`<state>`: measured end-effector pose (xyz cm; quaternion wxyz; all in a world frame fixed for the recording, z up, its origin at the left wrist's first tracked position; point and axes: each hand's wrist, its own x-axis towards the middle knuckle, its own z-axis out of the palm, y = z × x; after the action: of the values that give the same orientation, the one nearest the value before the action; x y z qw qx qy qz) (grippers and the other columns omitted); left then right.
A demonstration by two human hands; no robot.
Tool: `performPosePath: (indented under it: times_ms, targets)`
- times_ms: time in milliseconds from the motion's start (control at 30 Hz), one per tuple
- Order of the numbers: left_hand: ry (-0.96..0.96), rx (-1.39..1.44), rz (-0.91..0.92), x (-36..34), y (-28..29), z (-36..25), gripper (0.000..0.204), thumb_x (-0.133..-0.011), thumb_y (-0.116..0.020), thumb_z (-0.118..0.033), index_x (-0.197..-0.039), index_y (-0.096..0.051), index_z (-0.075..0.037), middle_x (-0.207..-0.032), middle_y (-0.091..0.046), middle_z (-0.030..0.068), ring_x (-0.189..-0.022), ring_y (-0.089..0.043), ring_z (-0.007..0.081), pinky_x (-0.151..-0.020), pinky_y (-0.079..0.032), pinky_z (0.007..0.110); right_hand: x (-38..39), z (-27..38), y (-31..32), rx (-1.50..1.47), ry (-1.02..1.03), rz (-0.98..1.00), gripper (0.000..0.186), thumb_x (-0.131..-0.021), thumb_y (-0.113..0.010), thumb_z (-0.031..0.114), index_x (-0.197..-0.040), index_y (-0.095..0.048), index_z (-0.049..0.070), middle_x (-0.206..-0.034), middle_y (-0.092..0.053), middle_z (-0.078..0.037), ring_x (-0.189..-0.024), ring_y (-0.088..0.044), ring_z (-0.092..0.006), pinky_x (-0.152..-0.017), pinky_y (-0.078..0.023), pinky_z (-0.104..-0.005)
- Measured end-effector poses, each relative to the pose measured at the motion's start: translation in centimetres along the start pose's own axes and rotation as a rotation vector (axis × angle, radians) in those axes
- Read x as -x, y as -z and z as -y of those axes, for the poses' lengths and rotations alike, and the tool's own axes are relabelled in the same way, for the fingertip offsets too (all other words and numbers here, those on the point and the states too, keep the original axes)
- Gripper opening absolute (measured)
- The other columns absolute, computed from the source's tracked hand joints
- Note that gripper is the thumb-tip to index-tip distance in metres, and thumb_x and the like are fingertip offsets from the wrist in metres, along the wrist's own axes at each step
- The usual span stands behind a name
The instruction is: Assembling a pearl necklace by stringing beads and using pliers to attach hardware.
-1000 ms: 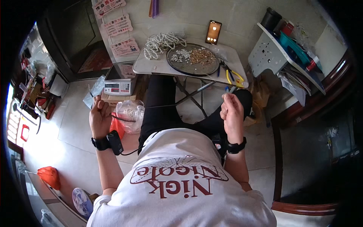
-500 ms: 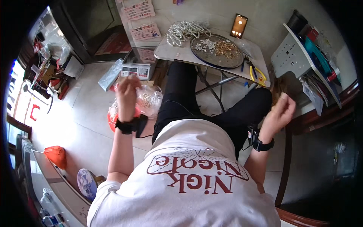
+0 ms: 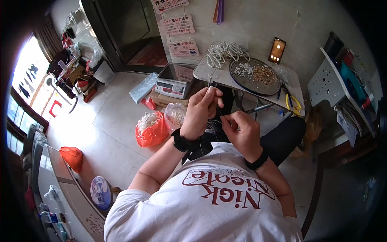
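My left hand [image 3: 203,105] is raised in front of my lap, its thumb and fingers pinched on thin thread [image 3: 218,146]. Fine loose ends stick up above the fingertips, and other lengths trail down over my shirt. Lower and to the right, my right hand [image 3: 244,131] is closed, thumb against curled fingers, on the same thread close to the left hand. Beyond them on a small table [image 3: 205,71], a round tray [image 3: 253,89] carries white beads [image 3: 244,69] and small gold-coloured pieces [image 3: 265,75]. Strings of pearly beads [image 3: 225,54] are heaped beside the tray.
Yellow-handled pliers [image 3: 296,104] lie at the table's right end, and a lit phone [image 3: 277,50] leans on the wall. Left of the table are a digital scale [image 3: 171,89], a red plastic bag [image 3: 152,135] and a clear bag [image 3: 175,115]. A shelf [image 3: 328,82] stands at right.
Both hands have come inward from wide apart and now meet near each other, with thread visible between them. The view has shifted, so the table appears lower and further right.
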<state>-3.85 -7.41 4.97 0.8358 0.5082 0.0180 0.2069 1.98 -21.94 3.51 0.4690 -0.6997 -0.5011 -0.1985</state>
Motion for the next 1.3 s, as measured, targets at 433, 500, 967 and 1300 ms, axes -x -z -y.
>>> performPosePath:
  times_ms: [433,500,967,1300]
  targets:
    - [0.002,0.058,-0.061,-0.2,0.8,0.1,0.024,-0.100,-0.041,-0.026,-0.094,-0.054,-0.007,-0.070,-0.047,-0.0034,-0.049,-0.028,0.0021,-0.046,-0.024,0.017,0.6,0.1,0.3,-0.008,-0.116,0.075,0.015,-0.073,-0.071,0.007,-0.070,-0.056,0.007,-0.055,-0.046,-0.004,-0.046,-0.047,-0.0183,-0.044,-0.036,-0.0315]
    - [-0.009,0.061,-0.082,-0.4,1.0,0.2,0.023,-0.100,-0.041,-0.026,-0.093,-0.053,-0.007,-0.069,-0.047,-0.0032,-0.050,-0.029,0.0025,-0.046,-0.024,0.018,0.7,-0.1,0.2,-0.011,-0.118,0.077,0.015,-0.073,-0.071,0.007,-0.070,-0.056,0.006,-0.054,-0.046,-0.004,-0.046,-0.047,-0.0184,-0.044,-0.036,-0.0316]
    - [0.060,0.380,0.042,-2.1,2.6,-2.1,0.011,-0.096,-0.038,-0.011,-0.091,-0.047,-0.008,-0.068,-0.035,-0.0032,-0.057,-0.029,0.0068,-0.050,-0.026,0.020,1.3,-2.1,0.2,-0.627,-0.624,0.628,0.022,-0.092,-0.058,0.023,-0.104,-0.059,0.004,-0.079,-0.060,0.000,-0.064,-0.050,-0.0060,-0.060,-0.043,-0.0212]
    - [-0.147,0.424,-0.129,-3.0,9.2,-3.6,0.013,-0.097,-0.040,-0.011,-0.087,-0.049,-0.009,-0.066,-0.036,-0.0028,-0.055,-0.030,0.0077,-0.050,-0.027,0.022,4.5,-7.2,9.3,-0.250,-0.656,0.502,0.016,-0.089,-0.060,0.016,-0.087,-0.063,0.001,-0.070,-0.058,0.000,-0.061,-0.047,-0.0060,-0.055,-0.037,-0.0220]
